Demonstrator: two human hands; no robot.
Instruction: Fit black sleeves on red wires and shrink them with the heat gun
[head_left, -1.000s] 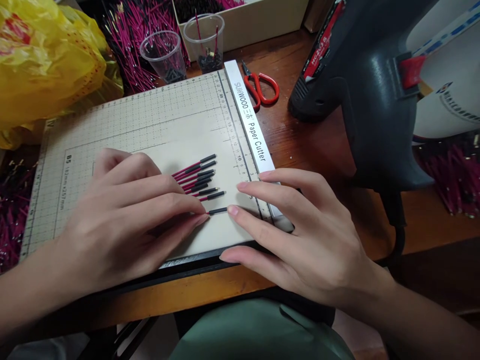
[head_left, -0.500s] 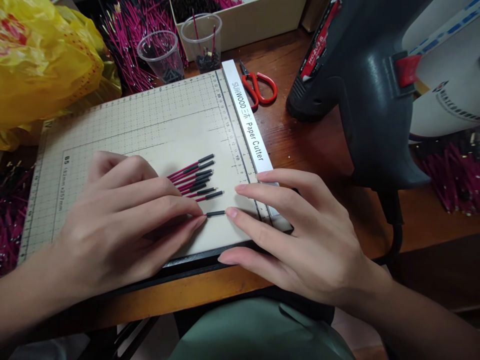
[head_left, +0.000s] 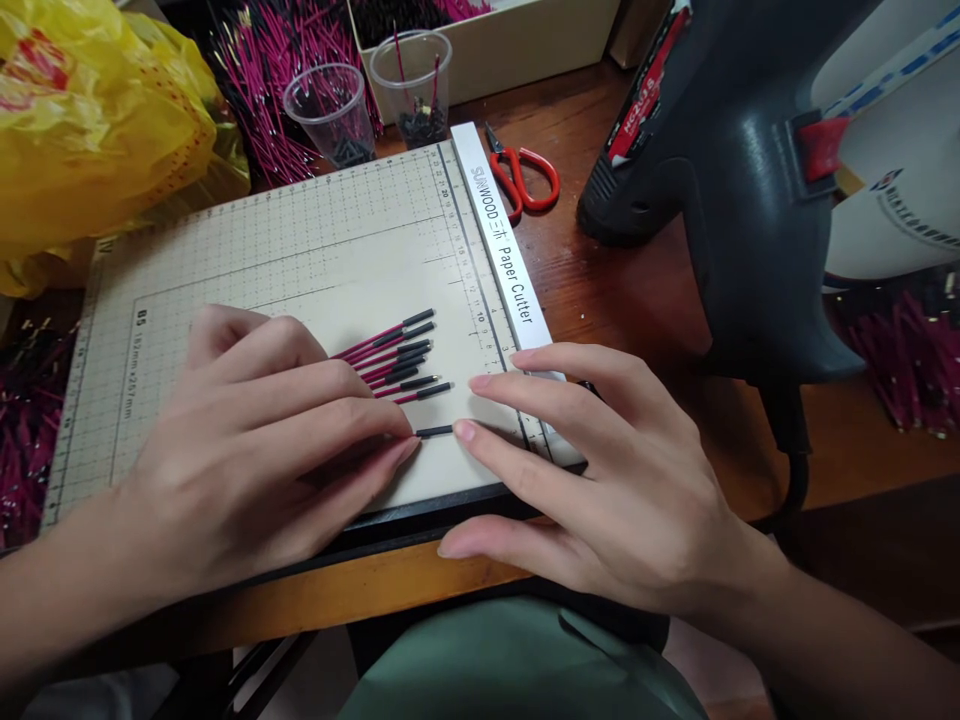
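My left hand (head_left: pixel 262 450) is pinched at the thumb and index finger on a wire with a black sleeve end (head_left: pixel 435 432), low on the cream paper cutter board (head_left: pixel 285 250). The index fingertip of my right hand (head_left: pixel 585 460) touches the far end of that black sleeve; its fingers are spread, with the thumb apart near the board's front edge. Just above the pinch, several magenta wires with black ends (head_left: pixel 390 350) lie side by side, fanned out from under my left hand, which hides their other ends.
Red-handled scissors (head_left: pixel 534 180) lie beyond the cutter's white rail (head_left: pixel 495 240). A black heat tool (head_left: pixel 742 200) stands at right. Two clear cups (head_left: pixel 330 105) with small black parts, a yellow bag (head_left: pixel 97 130) and wire bundles (head_left: pixel 262 80) are behind and left.
The view has shifted slightly, so everything sits a little further right. My right thumb has moved a little away from the index finger, toward the table edge. My left hand keeps its pinch.
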